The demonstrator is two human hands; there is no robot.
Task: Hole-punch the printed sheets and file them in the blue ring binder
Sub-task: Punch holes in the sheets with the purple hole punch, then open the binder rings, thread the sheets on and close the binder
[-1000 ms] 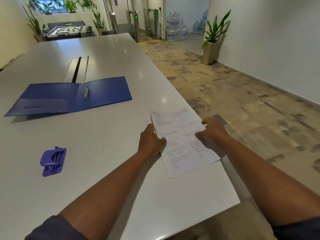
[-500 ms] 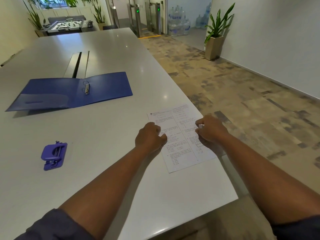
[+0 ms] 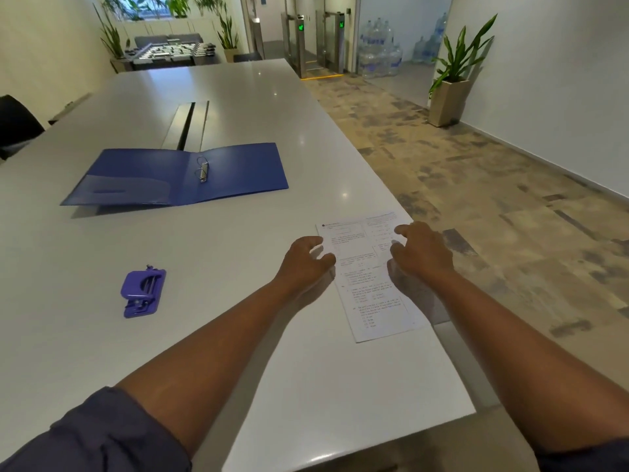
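Observation:
The printed sheets [image 3: 371, 284] lie flat in a stack near the table's right edge. My left hand [image 3: 306, 260] hovers at their left edge with loosely spread fingers and holds nothing. My right hand [image 3: 422, 253] rests over the upper right part of the stack, fingers relaxed. The blue ring binder [image 3: 177, 175] lies open farther back on the left, its metal rings [image 3: 202, 170] showing at the spine. A purple hole punch [image 3: 143, 292] sits on the table to the left of my left arm.
The long grey table [image 3: 238, 97] has a cable slot [image 3: 185, 126] behind the binder. Its right edge runs just beside the sheets, with patterned floor beyond. A potted plant [image 3: 452, 80] stands by the right wall, a dark chair [image 3: 17, 126] at far left.
Both hands gripped the sheets and held them slightly raised; the stack now lies flat on the table and both hands have let go, fingers loosened.

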